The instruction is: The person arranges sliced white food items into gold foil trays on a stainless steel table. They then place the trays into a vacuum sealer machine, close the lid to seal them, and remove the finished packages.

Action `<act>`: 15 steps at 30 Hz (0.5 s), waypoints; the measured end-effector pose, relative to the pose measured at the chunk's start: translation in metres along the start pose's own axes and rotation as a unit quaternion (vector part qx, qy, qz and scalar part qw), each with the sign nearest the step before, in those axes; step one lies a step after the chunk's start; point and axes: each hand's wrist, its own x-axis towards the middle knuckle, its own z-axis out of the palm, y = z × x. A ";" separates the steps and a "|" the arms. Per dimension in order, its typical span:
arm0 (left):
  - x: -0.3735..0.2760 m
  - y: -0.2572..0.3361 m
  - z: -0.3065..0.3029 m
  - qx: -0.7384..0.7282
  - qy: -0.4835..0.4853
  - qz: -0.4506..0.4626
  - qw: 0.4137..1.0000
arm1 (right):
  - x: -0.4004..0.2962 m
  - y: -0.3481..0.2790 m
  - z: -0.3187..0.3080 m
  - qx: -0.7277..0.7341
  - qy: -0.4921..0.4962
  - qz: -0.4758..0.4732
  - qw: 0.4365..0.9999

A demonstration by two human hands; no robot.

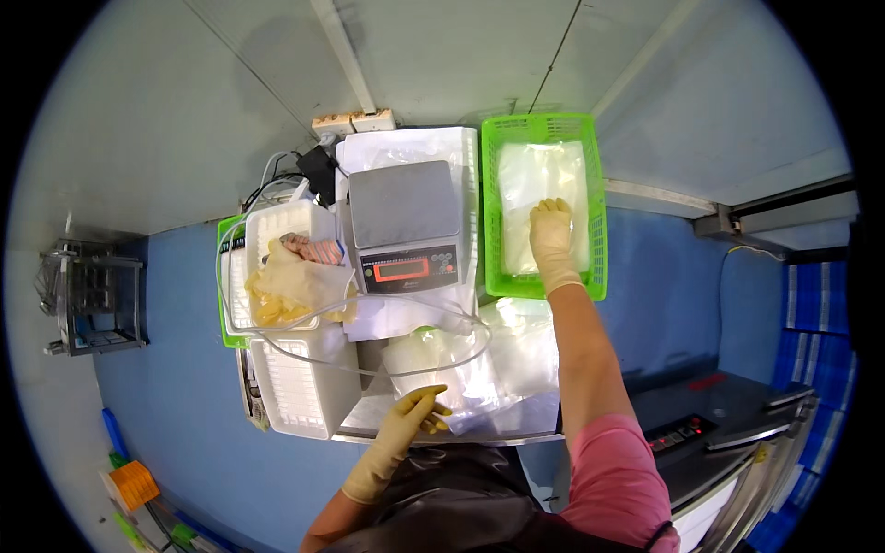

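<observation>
My right hand, in a pale latex glove, reaches into a green plastic basket. Its fingertips lie on a stack of clear plastic bags inside; whether they pinch a bag cannot be told. My left hand, gloved too, is held over the table's near edge with its fingers loosely curled, beside clear plastic bags on the metal table. A digital scale with a bare grey plate stands left of the basket. A pale cable loops across above the bags.
White plastic baskets stand at the left; one holds used-looking gloves and a striped cloth. A black adapter and wires lie behind them. At right is a dark machine with lit buttons; blue crates stand beyond.
</observation>
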 end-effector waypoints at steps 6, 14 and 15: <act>0.043 0.038 0.030 0.030 -0.035 0.067 0.997 | -0.006 -0.002 -0.015 -0.061 0.206 0.051 0.975; 0.048 0.035 0.024 0.020 -0.006 0.054 0.998 | -0.006 0.014 -0.001 0.006 0.097 -0.009 0.995; 0.049 0.033 0.022 0.015 0.001 0.056 0.998 | -0.009 0.014 -0.009 0.036 0.068 -0.017 0.997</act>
